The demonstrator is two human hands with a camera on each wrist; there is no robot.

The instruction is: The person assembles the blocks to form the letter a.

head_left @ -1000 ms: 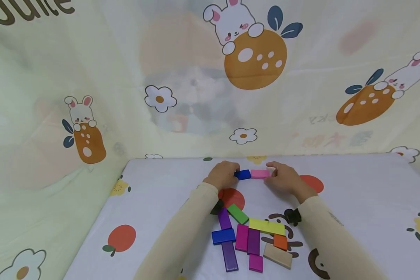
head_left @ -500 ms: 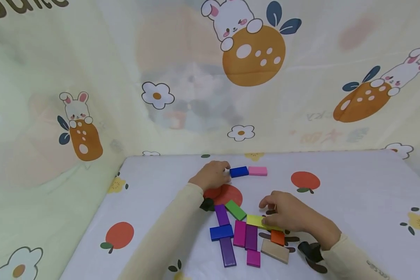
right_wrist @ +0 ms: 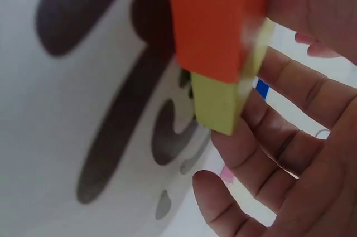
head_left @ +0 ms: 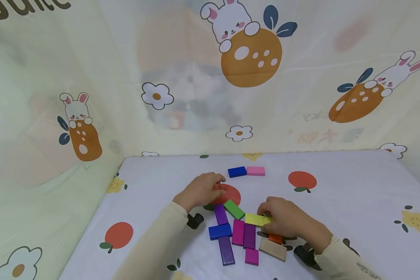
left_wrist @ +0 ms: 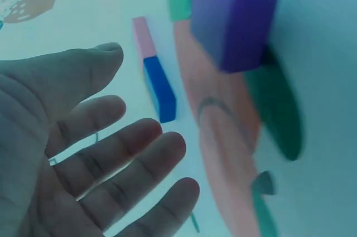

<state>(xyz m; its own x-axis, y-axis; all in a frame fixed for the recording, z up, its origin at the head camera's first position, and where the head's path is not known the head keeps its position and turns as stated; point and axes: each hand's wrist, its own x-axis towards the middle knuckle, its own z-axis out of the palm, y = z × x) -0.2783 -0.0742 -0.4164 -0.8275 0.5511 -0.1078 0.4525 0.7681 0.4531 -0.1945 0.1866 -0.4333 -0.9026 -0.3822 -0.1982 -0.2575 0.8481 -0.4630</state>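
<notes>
The right hand (head_left: 285,217) has the yellow block (head_left: 255,220) in a narrow grip, thumb on the near side, fingers along the far side. The hand covers the block's right part; its left end juts out just beside the green block (head_left: 233,209). Its long axis runs left-right, slanting slightly nearer the person rightward. The left hand (head_left: 201,191), grip wide, is near the purple block (head_left: 221,214).
</notes>
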